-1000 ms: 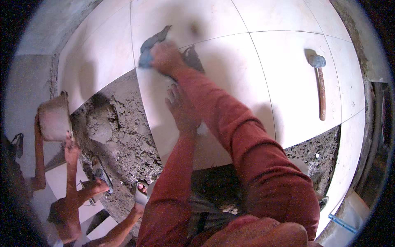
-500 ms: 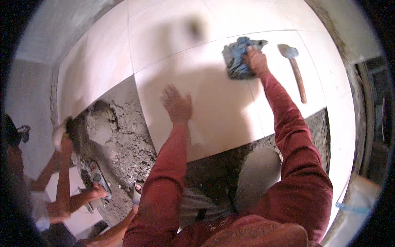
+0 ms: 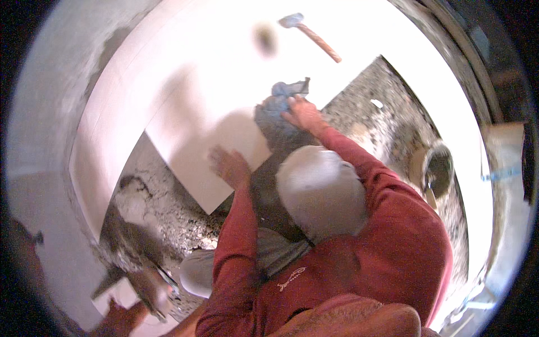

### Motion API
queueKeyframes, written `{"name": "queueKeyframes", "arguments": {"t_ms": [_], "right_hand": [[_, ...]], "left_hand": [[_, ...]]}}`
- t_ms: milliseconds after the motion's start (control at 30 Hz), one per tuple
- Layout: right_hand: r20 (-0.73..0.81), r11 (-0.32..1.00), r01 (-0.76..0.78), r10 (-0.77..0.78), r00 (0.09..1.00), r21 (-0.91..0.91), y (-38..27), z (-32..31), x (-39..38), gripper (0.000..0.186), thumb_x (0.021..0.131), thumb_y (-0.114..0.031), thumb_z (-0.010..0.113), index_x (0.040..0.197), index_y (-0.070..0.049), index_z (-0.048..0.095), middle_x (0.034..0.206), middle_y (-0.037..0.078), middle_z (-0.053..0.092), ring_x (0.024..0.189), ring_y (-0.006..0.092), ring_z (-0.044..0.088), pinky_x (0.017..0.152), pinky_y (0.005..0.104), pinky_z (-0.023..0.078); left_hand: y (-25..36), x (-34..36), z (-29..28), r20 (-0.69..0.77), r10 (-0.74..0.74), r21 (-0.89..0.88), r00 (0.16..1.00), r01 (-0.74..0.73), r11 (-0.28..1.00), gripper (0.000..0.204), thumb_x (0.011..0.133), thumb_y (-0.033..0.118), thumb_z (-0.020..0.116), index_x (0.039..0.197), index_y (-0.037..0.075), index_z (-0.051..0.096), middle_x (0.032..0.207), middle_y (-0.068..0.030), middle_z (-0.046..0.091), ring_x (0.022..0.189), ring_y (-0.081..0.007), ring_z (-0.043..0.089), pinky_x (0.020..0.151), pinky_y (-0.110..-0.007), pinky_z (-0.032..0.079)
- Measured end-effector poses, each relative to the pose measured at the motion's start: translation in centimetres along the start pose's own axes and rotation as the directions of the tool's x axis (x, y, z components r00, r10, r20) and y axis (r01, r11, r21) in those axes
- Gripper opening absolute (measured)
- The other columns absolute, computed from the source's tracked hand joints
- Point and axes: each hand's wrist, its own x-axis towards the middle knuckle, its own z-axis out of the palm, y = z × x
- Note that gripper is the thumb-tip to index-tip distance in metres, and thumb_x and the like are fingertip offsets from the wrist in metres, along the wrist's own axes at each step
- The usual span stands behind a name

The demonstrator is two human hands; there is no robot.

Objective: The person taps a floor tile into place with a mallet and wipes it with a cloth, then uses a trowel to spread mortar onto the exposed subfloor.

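right hand (image 3: 305, 117) on blue-grey cloth (image 3: 274, 117) near frame centre, finger closure not clearly discernible, left hand (image 3: 230, 167) empty, fingers spread over pale tile (image 3: 201, 184), mallet (image 3: 318, 40) at upper centre

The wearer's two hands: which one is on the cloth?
The right hand: its fingers are on the crumpled blue-grey cloth. The left hand is apart from it, spread over the pale tile.
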Motion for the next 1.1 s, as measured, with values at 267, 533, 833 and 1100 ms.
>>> {"name": "queueKeyframes", "arguments": {"t_ms": [267, 533, 833, 1100], "right_hand": [[0.267, 0.156, -0.289, 0.151, 0.952, 0.944, -8.3, -7.0, 2.2, 0.096, 0.089, -0.064, 0.059, 0.145, 0.01, 0.036, 0.146, 0.029, 0.042, 0.136, 0.0389, 0.042, 0.111, 0.0433, 0.038], [-0.136, 0.828, 0.194, -0.143, 0.98, 0.527, 2.5, -1.5, -2.0, 0.052, 0.1, -0.044, 0.052, 0.136, -0.007, 0.054, 0.142, 0.02, 0.046, 0.131, 0.0354, 0.041, 0.112, 0.0442, 0.032], [-0.3, 0.939, -0.331, 0.344, 0.89, 0.095, 12.4, -18.5, -23.3, 0.023, 0.094, -0.027, 0.066, 0.093, -0.004, 0.064, 0.091, 0.014, 0.065, 0.064, 0.0287, 0.064, 0.058, 0.0415, 0.052], [-0.066, 0.953, -0.3, 0.302, 0.951, 0.027, 9.0, -20.6, -27.1, 0.028, 0.09, -0.027, 0.07, 0.086, -0.001, 0.059, 0.079, 0.016, 0.062, 0.071, 0.0364, 0.064, 0.063, 0.0449, 0.05]], "left_hand": [[8.2, -10.7, -2.3, -0.029, 0.323, -0.081, 0.946, -0.324, 0.942, 0.063, 0.101, 0.04, 0.045, 0.15, 0.003, 0.034, 0.154, -0.0201, 0.036, 0.14, -0.0331, 0.039, 0.113, -0.049, 0.032], [14.8, -10.1, -21.0, 0.51, 0.759, -0.763, 0.404, -0.195, 0.616, 0.058, 0.101, 0.036, 0.048, 0.145, -0.001, 0.042, 0.145, -0.0225, 0.047, 0.132, -0.0356, 0.048, 0.107, -0.043, 0.04], [-2.7, 3.5, -27.1, 0.491, 0.419, -0.448, 0.764, -0.191, 0.873, 0.056, 0.101, 0.036, 0.051, 0.141, -0.003, 0.048, 0.138, -0.0274, 0.054, 0.128, -0.0401, 0.053, 0.106, -0.042, 0.042], [-4.9, 3.8, -23.8, 0.566, 0.389, -0.393, 0.727, -0.178, 0.902, 0.063, 0.098, 0.042, 0.052, 0.142, -0.003, 0.047, 0.137, -0.0278, 0.054, 0.128, -0.042, 0.052, 0.107, -0.043, 0.04]]}}
